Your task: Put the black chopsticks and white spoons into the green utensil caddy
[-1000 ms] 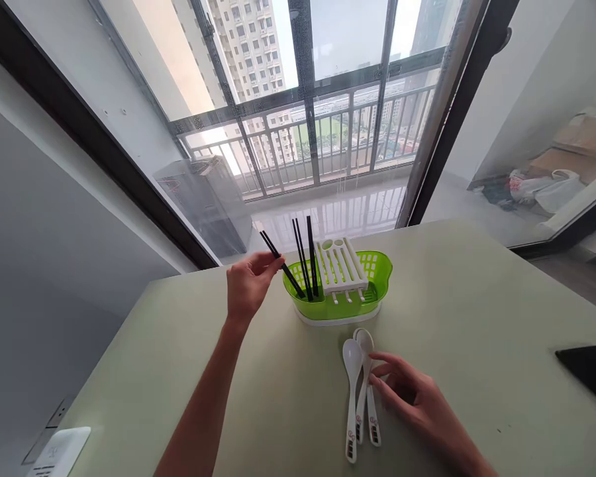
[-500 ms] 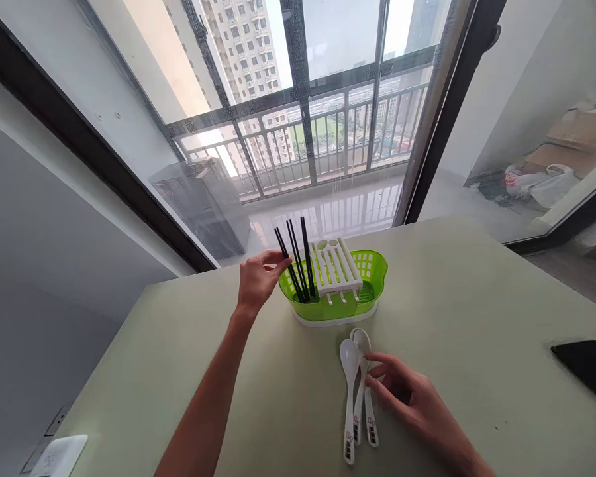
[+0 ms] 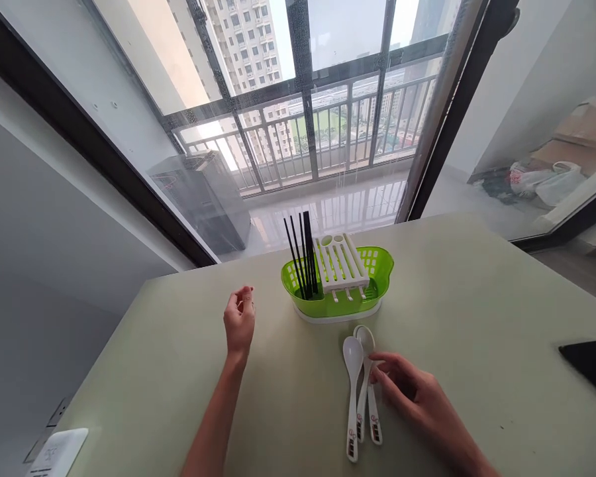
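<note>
A green plastic utensil basket (image 3: pixel 377 268) with a white slotted rack (image 3: pixel 342 264) stands on the pale green table (image 3: pixel 477 298). Several black chopsticks (image 3: pixel 302 255) lean upright in its left end. My left hand (image 3: pixel 239 321) hovers over the table to the left of the basket, fingers loosely curled and holding nothing. Three white spoons (image 3: pixel 353 391) lie side by side in front of the basket. My right hand (image 3: pixel 412 394) rests on the table with its fingertips touching the handle of the rightmost spoon; the fingers are spread.
A black phone (image 3: pixel 593 364) lies at the table's right edge. A white device (image 3: pixel 54 454) sits at the near left corner. Behind the table is a large window (image 3: pixel 298 119) onto a balcony with a railing.
My left hand let go of the black chopstick, which now stands in the basket with the others, and drew back left and toward me. My right hand stayed by the spoons.
</note>
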The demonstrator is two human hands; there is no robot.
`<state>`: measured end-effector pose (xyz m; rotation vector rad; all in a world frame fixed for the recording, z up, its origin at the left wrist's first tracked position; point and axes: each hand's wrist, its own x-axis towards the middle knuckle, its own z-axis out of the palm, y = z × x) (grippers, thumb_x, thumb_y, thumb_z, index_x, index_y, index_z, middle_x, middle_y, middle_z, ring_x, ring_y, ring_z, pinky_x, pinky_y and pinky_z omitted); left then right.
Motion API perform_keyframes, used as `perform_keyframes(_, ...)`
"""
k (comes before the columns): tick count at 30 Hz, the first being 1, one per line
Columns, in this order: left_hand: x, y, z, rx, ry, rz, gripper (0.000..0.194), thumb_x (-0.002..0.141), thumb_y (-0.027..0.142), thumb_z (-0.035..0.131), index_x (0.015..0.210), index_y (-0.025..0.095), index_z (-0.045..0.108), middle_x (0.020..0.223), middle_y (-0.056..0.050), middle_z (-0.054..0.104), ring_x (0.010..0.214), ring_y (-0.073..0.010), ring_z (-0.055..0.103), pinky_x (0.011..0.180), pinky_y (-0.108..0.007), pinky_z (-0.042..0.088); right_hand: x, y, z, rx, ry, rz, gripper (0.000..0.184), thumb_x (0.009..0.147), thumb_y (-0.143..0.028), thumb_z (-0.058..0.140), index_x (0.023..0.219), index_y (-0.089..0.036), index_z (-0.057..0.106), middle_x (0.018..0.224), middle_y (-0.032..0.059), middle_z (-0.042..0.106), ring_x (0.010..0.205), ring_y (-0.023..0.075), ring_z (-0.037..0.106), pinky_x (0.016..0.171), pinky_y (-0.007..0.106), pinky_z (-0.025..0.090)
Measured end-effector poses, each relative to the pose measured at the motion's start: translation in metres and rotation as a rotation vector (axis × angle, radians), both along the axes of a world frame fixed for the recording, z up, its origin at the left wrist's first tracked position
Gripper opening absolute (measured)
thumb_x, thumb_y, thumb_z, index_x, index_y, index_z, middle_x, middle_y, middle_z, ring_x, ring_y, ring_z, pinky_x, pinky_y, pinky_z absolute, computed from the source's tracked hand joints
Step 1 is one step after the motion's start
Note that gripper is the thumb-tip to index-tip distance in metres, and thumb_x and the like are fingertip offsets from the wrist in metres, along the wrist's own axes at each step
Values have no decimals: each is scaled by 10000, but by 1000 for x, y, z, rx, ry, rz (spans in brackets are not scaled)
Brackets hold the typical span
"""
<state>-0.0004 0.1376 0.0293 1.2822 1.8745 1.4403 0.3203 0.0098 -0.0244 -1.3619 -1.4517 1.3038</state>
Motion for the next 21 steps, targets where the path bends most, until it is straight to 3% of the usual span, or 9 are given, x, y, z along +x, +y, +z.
perform_keyframes(3,-7,-14,-24,-94,-120,-115,550,875,692,579,1011,162,643,641,46,483,529,-107,424,514,-230,361,0,0,0,-9,2,-40,418,968,-547,550,1203,-212,639,866,22,719,648,153,586,602,260,495)
perform_keyframes(6,-6,-25,-34,-130,-64,-177,517,890,668,574,986,165,645,645,46,470,556,-114,425,538,-232,346,-1,-2,1,-14,2,-106,428,952,-571,563,1172,-213,641,816,18,701,626,160,587,587,265,498)
perform_keyframes(9,-4,-31,-33,-140,41,-214,481,921,636,542,977,172,656,650,38,487,584,-128,452,572,-239,364,-2,-2,4,-34,-4,-203,449,934,-596,582,1167,-214,620,778,11,684,606,160,590,558,256,493)
perform_keyframes(13,-3,-37,-29,-151,97,-252,445,943,600,522,981,180,665,648,37,493,589,-132,458,582,-244,373,-5,4,7,-26,-59,-295,457,916,-622,596,1133,-221,572,911,41,696,631,165,631,556,258,513)
perform_keyframes(18,-3,-39,-26,-162,102,-292,434,948,596,516,973,192,673,625,48,465,557,-126,431,550,-244,347,-10,12,17,123,-294,-239,356,957,-597,548,992,-243,533,796,-2,626,560,138,556,526,252,455)
perform_keyframes(21,-3,-41,-26,-168,115,-295,414,953,582,514,945,200,674,613,54,449,552,-123,417,547,-244,337,-12,17,26,265,-491,-146,316,1000,-558,491,1059,-253,550,710,-33,584,552,141,524,578,265,441)
